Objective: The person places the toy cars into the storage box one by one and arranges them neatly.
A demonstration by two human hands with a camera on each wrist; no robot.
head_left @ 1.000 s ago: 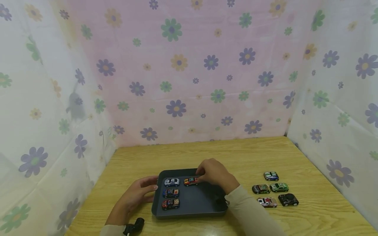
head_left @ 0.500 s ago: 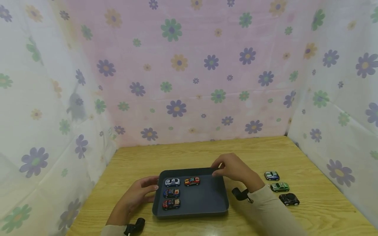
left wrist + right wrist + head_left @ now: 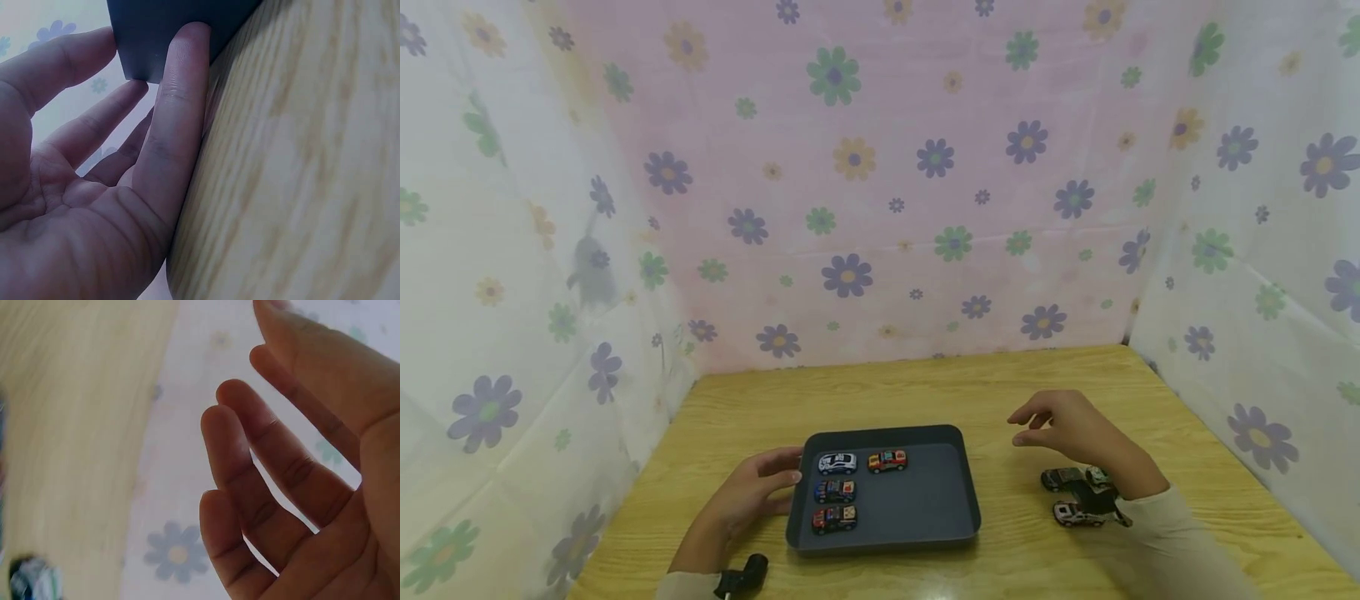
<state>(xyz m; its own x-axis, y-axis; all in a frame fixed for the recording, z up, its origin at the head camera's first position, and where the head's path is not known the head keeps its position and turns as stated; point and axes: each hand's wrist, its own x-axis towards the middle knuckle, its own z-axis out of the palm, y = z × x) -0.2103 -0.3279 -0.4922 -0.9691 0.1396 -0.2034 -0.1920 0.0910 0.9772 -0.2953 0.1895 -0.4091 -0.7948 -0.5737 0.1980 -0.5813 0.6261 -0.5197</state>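
A dark grey tray (image 3: 925,492) stands on the table, holding toy cars on its left side. A white car (image 3: 837,463), a blue car (image 3: 835,492) and a dark red car (image 3: 834,519) form a column. Beside the white one sits a red-and-yellow car (image 3: 887,461). My left hand (image 3: 737,500) touches the tray's left wall with extended fingers; the left wrist view shows fingertips against the tray's side (image 3: 147,44). My right hand (image 3: 1075,429) hovers right of the tray, fingers loosely bent and holding nothing. Below it lie a dark car (image 3: 1061,479) and a white-and-red car (image 3: 1075,514).
A green car (image 3: 1097,476) is partly hidden by my right wrist. In the right wrist view, a blurred car (image 3: 34,578) appears at the lower left corner. The wooden table (image 3: 865,396) is enclosed by flower-printed cloth (image 3: 895,292) at the back and sides.
My right hand has let go of the red-and-yellow car in the tray, then moved right, away from the tray to above the loose cars. My left hand has stayed put.
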